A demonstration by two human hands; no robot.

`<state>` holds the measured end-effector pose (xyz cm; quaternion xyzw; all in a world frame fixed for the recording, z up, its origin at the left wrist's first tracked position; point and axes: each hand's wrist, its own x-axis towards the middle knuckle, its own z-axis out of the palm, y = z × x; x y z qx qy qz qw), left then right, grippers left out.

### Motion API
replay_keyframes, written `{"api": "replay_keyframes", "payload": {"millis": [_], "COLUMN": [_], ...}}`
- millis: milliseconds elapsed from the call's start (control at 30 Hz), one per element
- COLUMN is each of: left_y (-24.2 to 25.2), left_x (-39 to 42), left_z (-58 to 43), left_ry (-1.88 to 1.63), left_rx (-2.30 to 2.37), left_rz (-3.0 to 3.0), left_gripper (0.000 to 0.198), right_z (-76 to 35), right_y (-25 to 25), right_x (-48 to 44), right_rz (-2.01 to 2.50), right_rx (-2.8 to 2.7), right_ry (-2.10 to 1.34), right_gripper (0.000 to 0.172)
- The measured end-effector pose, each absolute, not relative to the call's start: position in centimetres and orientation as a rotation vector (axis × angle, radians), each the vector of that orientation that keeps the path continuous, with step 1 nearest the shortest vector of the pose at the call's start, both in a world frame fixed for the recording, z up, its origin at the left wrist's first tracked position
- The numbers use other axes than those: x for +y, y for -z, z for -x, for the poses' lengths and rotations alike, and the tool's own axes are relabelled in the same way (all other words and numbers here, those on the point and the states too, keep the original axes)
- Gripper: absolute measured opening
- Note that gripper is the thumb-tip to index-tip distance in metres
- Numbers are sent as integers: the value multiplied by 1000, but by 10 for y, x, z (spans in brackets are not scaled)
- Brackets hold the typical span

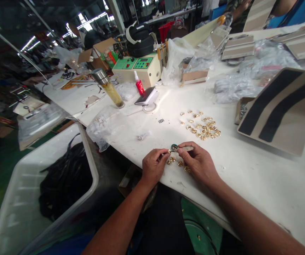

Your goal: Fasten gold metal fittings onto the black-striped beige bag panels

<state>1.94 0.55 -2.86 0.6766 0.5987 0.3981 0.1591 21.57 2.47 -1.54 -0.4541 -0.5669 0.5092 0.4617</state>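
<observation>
Close to the table's front edge, my left hand [154, 168] is closed in a pinch on a small gold metal fitting [169, 151]. My right hand [200, 163] is closed around a slim tool with a pale handle [186, 148]; its tip points at the left fingertips, and its exact kind is unclear. Between the hands, a small round teal-rimmed container [174, 146] holds dark bits too small to name. Several loose gold fittings [180, 163] lie just under my hands. Farther off, a scattered pile of gold fittings [207, 132] rests on the white table [237, 184].
A bag-trimmed white bin [94, 166] with black material stands at left. Behind are a bottle [110, 90], red glue bottle [139, 85], notebook [147, 96], tape roll [150, 108] and control box [139, 71]. A striped panel [282, 109] leans at right beside a small carton [241, 109].
</observation>
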Motion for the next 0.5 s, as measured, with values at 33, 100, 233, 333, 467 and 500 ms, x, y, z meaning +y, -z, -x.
{"api": "replay_keyframes", "payload": {"millis": [33, 100, 233, 333, 467, 500], "left_y": [29, 30, 32, 33, 33, 32], "left_x": [6, 6, 6, 5, 5, 5], "left_z": [-19, -19, -18, -19, -20, -20], "left_ry": [-1139, -1148, -1197, -1229, -1237, -1234], "left_rx": [1711, 1706, 1650, 1606, 1624, 1631], "left_rz": [-1938, -1955, -2071, -2164, -2195, -2195], "left_gripper": [9, 8, 7, 6, 5, 5], "right_z": [-216, -215, -216, -219, -222, -223], "right_y": [16, 16, 13, 8, 8, 9], "right_x": [25, 25, 27, 30, 33, 33], "right_rz": [1119, 1127, 1193, 1359, 1387, 1334], "right_rx": [-1401, -1421, -1417, -1421, -1476, -1475], "right_ry": [-1255, -1265, -1325, -1299, -1251, -1287], "right_gripper": [39, 40, 44, 48, 45, 42]}}
